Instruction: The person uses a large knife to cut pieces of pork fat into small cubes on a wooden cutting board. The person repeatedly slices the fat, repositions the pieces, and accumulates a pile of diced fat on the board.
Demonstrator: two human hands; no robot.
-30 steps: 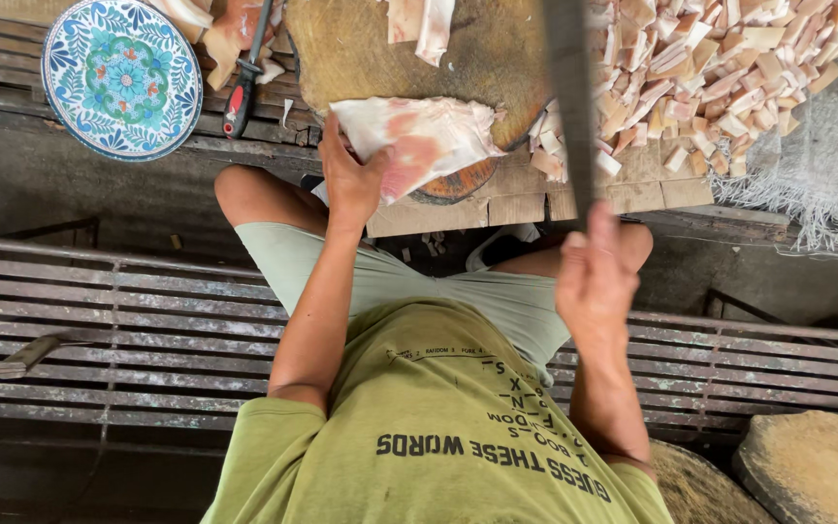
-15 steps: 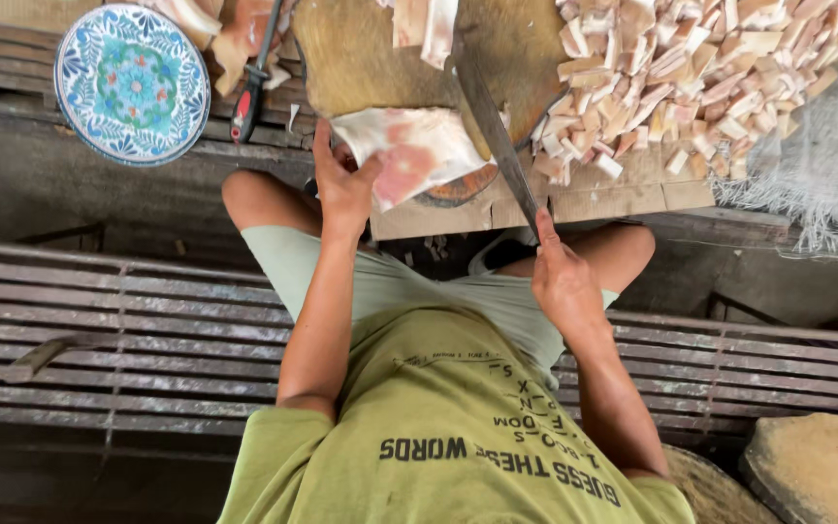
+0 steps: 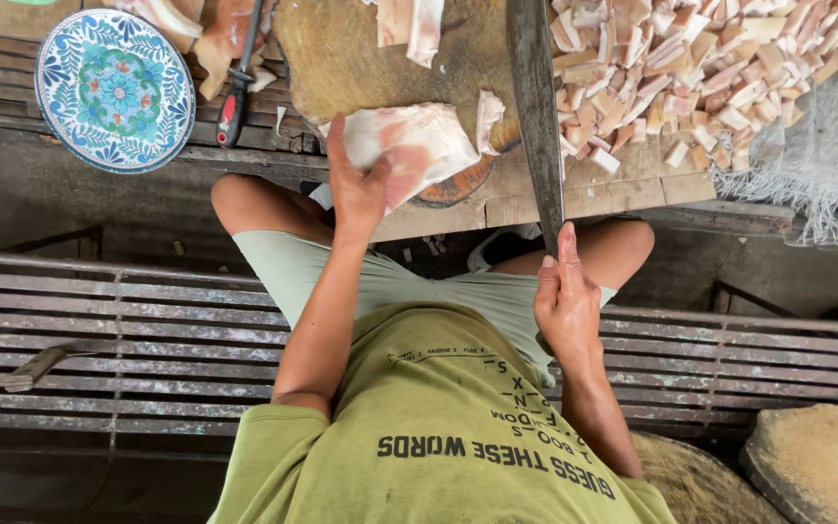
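**Blade close to the holding hand**

My left hand (image 3: 359, 189) has its fingers closed on the near edge of the meat slab (image 3: 409, 155), thumb on top, pinching it against the round block (image 3: 390, 68). My right hand (image 3: 566, 306) is wrapped around the knife handle, fingers pressed together, index finger laid up along it. The knife (image 3: 535, 107) runs from that grip across the block's right edge, its blade just right of the slab and near a small cut piece (image 3: 489, 116).

From the block outward: the cube pile (image 3: 710, 73) lies to its right, a red-handled tool (image 3: 237, 82) and a patterned plate (image 3: 113, 87) to its left.

I judge the main risk is the blade landing near my left fingertips, since they sit on the same slab it works. The meat looks slick, so the pinch could slip and the slab slide off the block's near edge, which overhangs my knees.
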